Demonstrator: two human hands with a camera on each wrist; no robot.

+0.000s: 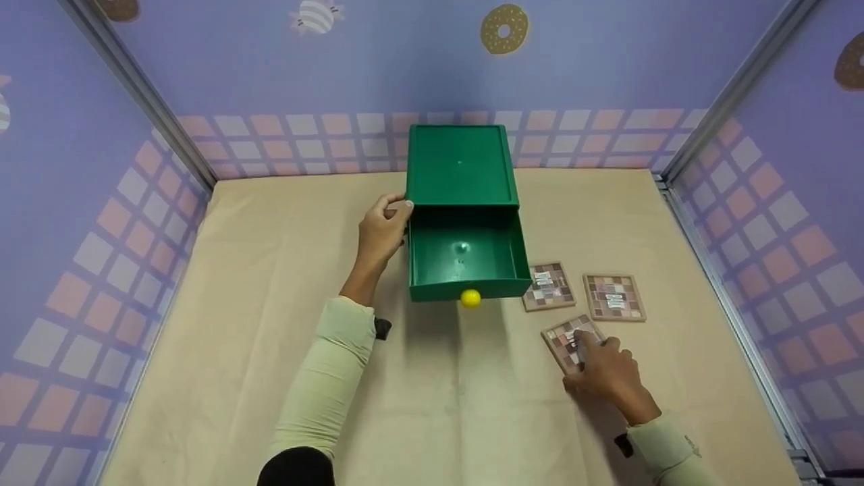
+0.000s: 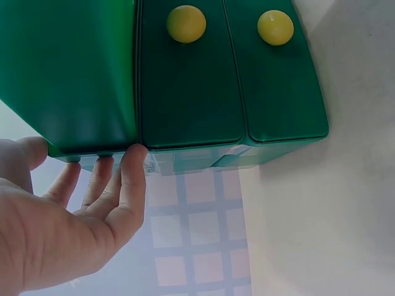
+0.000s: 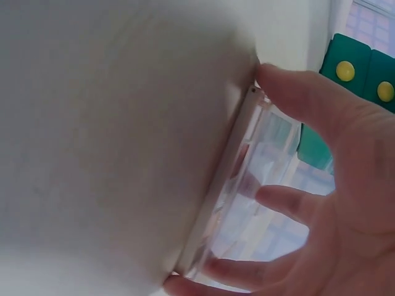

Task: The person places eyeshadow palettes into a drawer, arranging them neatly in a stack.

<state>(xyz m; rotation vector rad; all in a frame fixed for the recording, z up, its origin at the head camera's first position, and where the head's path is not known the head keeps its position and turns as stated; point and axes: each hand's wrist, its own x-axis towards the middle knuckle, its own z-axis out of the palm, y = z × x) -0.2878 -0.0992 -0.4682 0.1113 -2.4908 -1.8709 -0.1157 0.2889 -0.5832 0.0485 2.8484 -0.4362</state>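
A green cabinet (image 1: 460, 165) of small drawers stands near the back wall. Its top drawer (image 1: 466, 253) is pulled out, with the smooth green floor showing and a yellow knob (image 1: 470, 298) in front. My left hand (image 1: 383, 233) touches the cabinet's left side by the drawer opening, fingertips against the side wall and thumb near the edge. To the right, my right hand (image 1: 607, 371) grips a square eyeshadow palette (image 1: 561, 341) by its edges. In the right wrist view, the thumb is at one corner of the palette (image 3: 231, 179), another finger at the far end, over a clear lid.
Two more eyeshadow palettes lie beyond the right hand: one (image 1: 548, 287) beside the drawer, the other (image 1: 614, 297) farther right. Below the open drawer, two closed drawers (image 2: 191, 86) carry yellow knobs. Patterned walls (image 1: 283, 74) enclose the cloth-covered table (image 1: 270, 290) at the back and sides.
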